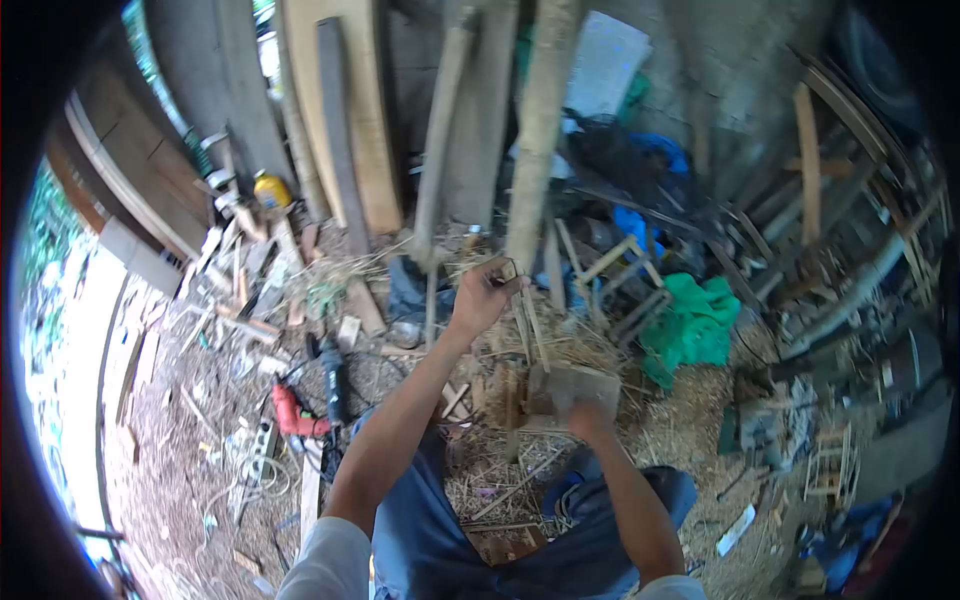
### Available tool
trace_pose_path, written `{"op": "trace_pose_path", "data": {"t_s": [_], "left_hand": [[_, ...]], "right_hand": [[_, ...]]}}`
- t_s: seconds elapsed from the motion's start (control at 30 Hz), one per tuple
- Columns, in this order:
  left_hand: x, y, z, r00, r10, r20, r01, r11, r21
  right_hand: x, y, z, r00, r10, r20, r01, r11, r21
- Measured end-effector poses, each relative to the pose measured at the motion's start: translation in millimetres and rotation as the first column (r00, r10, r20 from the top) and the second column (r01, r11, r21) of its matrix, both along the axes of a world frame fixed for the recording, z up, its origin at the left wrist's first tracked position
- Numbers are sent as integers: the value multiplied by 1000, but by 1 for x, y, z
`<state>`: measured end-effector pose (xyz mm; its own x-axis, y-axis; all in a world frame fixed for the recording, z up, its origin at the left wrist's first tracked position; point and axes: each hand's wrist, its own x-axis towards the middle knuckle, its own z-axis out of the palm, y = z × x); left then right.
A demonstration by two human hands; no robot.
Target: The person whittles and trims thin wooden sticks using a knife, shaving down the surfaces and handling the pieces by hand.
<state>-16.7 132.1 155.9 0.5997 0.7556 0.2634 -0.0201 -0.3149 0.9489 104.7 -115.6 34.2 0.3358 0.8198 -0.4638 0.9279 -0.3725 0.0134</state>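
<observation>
My left hand (487, 297) is raised in front of me, its fingers closed round the top of thin pale wooden strips (534, 325). The strips slant down toward a wooden block (580, 390) on the ground between my knees. Low over the block's near side is my right hand (592, 418), smeared by motion; its fingers and anything in them cannot be made out. Straw-like shavings (560, 350) lie around the block.
A red power drill (293, 412) and a dark blue power tool (333, 380) lie to the left, near a power strip (262, 450) with tangled cord. Long boards (360, 120) lean at the back. Green cloth (695, 325) and wooden frames (630, 290) sit to the right.
</observation>
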Motion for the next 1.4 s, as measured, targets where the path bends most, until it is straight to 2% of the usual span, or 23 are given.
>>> {"op": "trace_pose_path", "data": {"t_s": [0.07,0.1,0.17,0.2,0.23,0.27,0.3,0.37,0.43,0.5,0.6,0.7,0.73,0.8,0.87,0.9,0.97,1.03,1.13,1.2,1.3,1.33,1.4], "left_hand": [[-24,29,-21,998,43,-52,-51,986,-157],[-36,39,-27,996,31,-83,-55,951,-305],[-53,43,-23,995,28,-94,-61,928,-368],[-54,48,-31,999,26,-25,-34,903,-429],[-61,52,-35,999,30,40,-7,875,-485],[-69,59,-38,996,40,-83,-76,864,-498],[-79,65,-41,994,57,-92,-95,863,-497],[-89,76,-49,998,61,-33,-69,812,-580],[-94,94,-77,999,41,-2,-33,775,-631],[-98,101,-91,982,190,0,-155,802,-577],[-105,121,-129,957,288,25,-220,783,-582],[-103,124,-142,934,356,7,-280,747,-603],[-96,122,-151,839,452,-304,-534,792,-296],[-87,118,-160,643,569,-512,-623,778,81],[-83,114,-141,784,277,-555,-301,952,49],[-76,103,-122,799,267,-538,-285,957,51],[-66,84,-78,994,-96,-58,60,890,-451],[-53,64,-65,991,-110,71,130,879,-459],[-42,38,-26,977,-95,190,180,848,-499],[-34,22,-11,950,-107,295,279,717,-639],[-29,-3,-1,929,-177,326,327,807,-492],[-30,-6,-2,935,-227,272,323,862,-391],[-33,-15,-3,915,-282,290,390,801,-453]], "right_hand": [[9,15,-12,938,-299,-175,346,837,424],[4,31,-4,949,-258,-183,312,852,419],[-7,61,34,783,-158,-602,544,642,540],[-13,72,41,786,-132,-604,527,654,543],[-24,84,45,607,-175,-775,657,660,365],[-38,94,46,383,-229,-895,740,656,149],[-51,103,48,379,-222,-898,730,668,143],[-73,119,54,546,81,-834,601,656,457],[-81,132,43,624,64,-779,537,689,487],[-83,149,18,402,64,-913,574,760,306],[-91,166,33,536,-99,-839,570,775,273],[-86,173,17,527,-72,-847,612,724,319],[-86,173,28,453,-153,-878,664,716,217],[-80,168,36,388,-134,-912,694,694,194],[-66,163,23,303,-91,-948,724,669,167],[-62,161,39,319,-88,-944,732,655,186],[-59,157,88,208,-145,-967,776,626,73],[-52,153,110,255,-118,-960,787,602,135],[-42,146,121,150,-52,-987,801,592,90],[-34,141,116,426,-60,-903,758,568,320],[-42,126,133,483,-101,-870,766,529,364],[-47,120,141,485,-114,-867,776,514,366],[-57,105,156,274,-124,-954,866,462,189]]}}
